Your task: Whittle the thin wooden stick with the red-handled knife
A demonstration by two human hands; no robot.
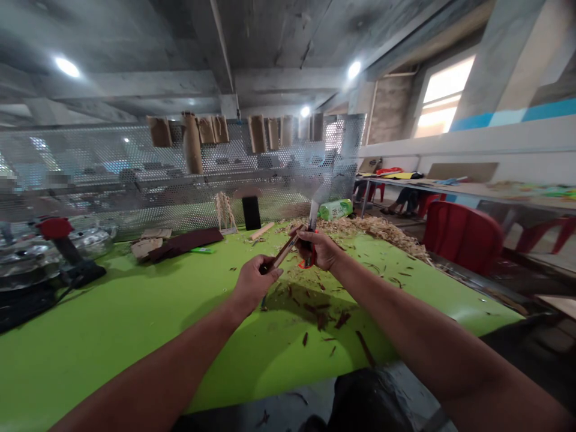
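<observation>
On the near side of the grip, dark brown chips (pixel 343 319) are scattered over the green tabletop (pixel 135 336). The near end of a narrow strip (pixel 284 252) is held in the left hand (pixel 256 281), fingers closed around it; its far end is raised toward the right hand (pixel 320 247). There, a knife-like tool (pixel 314 213) is gripped, blade upward; whether the strip is also pinched by those fingers cannot be told. From the chips, paring may be judged partly done; how much is left is not shown. The strip is seen as slim and straight, dark brown with a paler face, its finer surface too small to read. Beyond the grip, a pale stick (pixel 261 231) is laid; farther right, pale shavings (pixel 382 231) are heaped before a green bottle (pixel 335 209), backed by a perforated screen (pixel 279 162).
</observation>
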